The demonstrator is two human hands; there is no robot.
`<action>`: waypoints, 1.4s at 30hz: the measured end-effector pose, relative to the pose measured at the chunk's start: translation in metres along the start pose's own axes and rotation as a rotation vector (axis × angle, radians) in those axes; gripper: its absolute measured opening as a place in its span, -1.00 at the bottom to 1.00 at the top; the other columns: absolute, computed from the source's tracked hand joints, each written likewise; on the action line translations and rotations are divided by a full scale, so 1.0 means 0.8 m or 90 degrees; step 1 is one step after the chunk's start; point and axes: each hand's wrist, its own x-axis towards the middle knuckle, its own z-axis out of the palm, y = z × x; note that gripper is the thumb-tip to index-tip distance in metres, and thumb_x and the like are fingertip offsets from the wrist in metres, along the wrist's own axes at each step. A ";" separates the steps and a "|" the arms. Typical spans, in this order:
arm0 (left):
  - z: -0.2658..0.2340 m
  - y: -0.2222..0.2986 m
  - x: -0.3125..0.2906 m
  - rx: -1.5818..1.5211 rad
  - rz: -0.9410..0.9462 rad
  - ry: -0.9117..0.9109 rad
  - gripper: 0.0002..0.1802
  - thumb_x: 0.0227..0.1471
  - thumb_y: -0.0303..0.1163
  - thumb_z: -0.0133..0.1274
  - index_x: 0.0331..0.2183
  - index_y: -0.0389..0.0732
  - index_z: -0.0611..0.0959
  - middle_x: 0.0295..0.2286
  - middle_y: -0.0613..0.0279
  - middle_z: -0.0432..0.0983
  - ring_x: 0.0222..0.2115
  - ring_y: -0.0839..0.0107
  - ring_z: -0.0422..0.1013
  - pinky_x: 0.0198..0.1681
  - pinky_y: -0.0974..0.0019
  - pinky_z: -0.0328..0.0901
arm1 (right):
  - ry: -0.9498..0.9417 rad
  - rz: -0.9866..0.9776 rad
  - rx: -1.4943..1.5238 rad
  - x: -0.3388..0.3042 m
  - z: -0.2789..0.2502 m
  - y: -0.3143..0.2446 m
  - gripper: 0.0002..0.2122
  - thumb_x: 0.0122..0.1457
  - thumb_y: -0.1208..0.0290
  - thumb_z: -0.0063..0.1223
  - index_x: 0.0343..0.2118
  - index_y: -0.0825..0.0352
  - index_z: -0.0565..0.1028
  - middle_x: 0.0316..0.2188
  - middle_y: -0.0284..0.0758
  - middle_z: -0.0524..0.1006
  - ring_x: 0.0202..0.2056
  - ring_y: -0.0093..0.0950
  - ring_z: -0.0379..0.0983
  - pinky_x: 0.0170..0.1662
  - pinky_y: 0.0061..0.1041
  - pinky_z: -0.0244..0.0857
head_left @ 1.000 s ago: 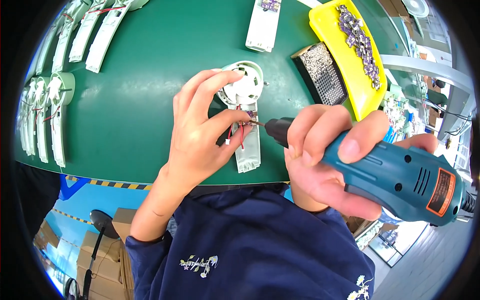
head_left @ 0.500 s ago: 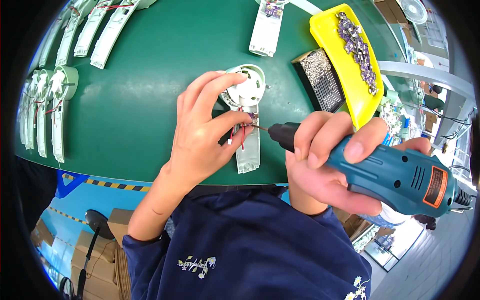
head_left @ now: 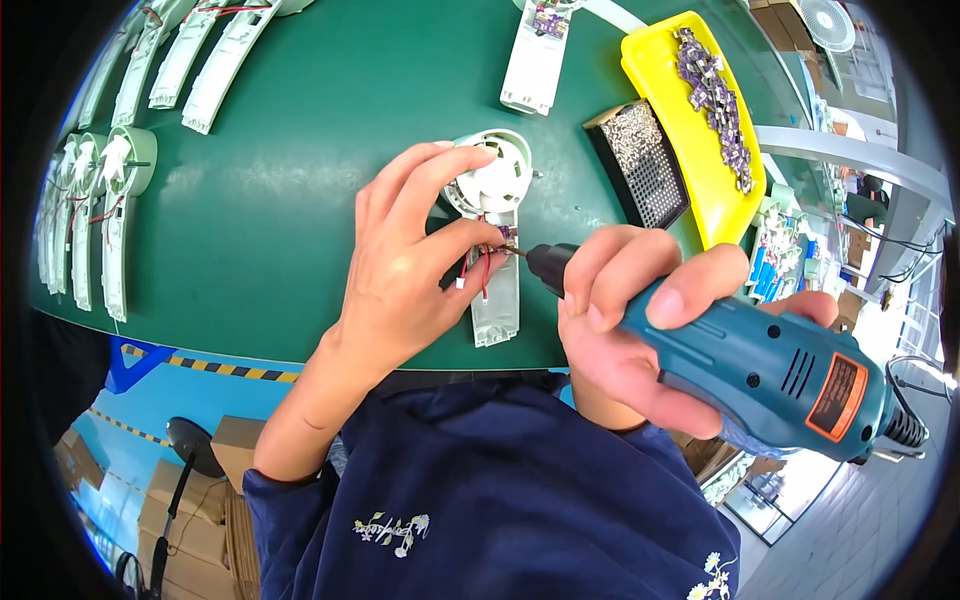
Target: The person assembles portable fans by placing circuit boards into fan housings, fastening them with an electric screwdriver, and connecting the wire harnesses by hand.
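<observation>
A pale green fan housing point(head_left: 497, 310) lies on the green table, its round head with a white fan wheel point(head_left: 497, 183) pointing away from me. My left hand point(head_left: 405, 240) steadies it: the upper fingers rest on the round head, while thumb and index finger close at a small purple circuit board point(head_left: 507, 235). Thin red wires point(head_left: 487, 268) with a white plug hang beside these fingertips. Wrapped in my right hand point(head_left: 650, 310) is a teal electric screwdriver point(head_left: 750, 355). Its bit reaches the board beside my left fingertips; whether a screw sits there is too small to tell.
A yellow tray point(head_left: 720, 215) with several purple circuit boards stands at the right, next to a black screw box point(head_left: 640, 165). Another housing point(head_left: 535, 65) lies at the far side. More housings point(head_left: 117, 230) line the left. The screwdriver's cord point(head_left: 905, 425) trails off right.
My right hand and the screwdriver have moved a little to the left and its rear end has dropped slightly. The left hand and the housing have stayed in place.
</observation>
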 end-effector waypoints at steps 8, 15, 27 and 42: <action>-0.003 0.004 0.002 -0.017 -0.015 -0.017 -0.73 -0.33 -0.49 0.43 -0.45 -0.12 0.72 0.13 0.22 0.43 0.17 0.05 0.30 0.09 0.02 0.20 | 0.067 -0.054 0.002 0.017 0.006 -0.010 -0.21 0.30 -0.19 0.06 0.44 -0.02 -0.06 -0.12 -0.31 0.42 -0.57 -0.53 0.29 -0.57 -0.49 0.36; -0.008 0.006 0.001 0.000 -0.027 -0.030 -0.70 -0.39 -0.50 0.45 -0.45 -0.11 0.75 0.12 0.15 0.44 0.18 0.03 0.32 0.18 0.04 0.20 | 0.125 -0.017 0.043 0.016 -0.001 0.001 -0.23 0.31 -0.21 0.02 0.45 -0.04 -0.02 -0.17 -0.33 0.39 -0.56 -0.56 0.29 -0.61 -0.56 0.31; -0.007 0.004 0.002 -0.019 -0.032 -0.054 -0.72 -0.37 -0.56 0.40 -0.44 -0.10 0.78 0.14 0.12 0.42 0.20 0.02 0.29 0.22 0.03 0.16 | 0.159 0.003 0.080 0.017 -0.013 0.007 -0.24 0.32 -0.28 -0.08 0.44 0.00 0.02 -0.17 -0.34 0.37 -0.54 -0.57 0.27 -0.59 -0.57 0.28; -0.005 0.003 0.001 -0.033 -0.032 -0.047 -0.75 -0.33 -0.52 0.42 -0.44 -0.12 0.77 0.13 0.10 0.43 0.18 0.00 0.29 0.23 0.01 0.14 | 0.147 0.023 0.102 0.022 -0.017 0.007 -0.27 0.32 -0.25 -0.06 0.42 0.00 0.05 -0.17 -0.33 0.39 -0.57 -0.58 0.27 -0.60 -0.57 0.26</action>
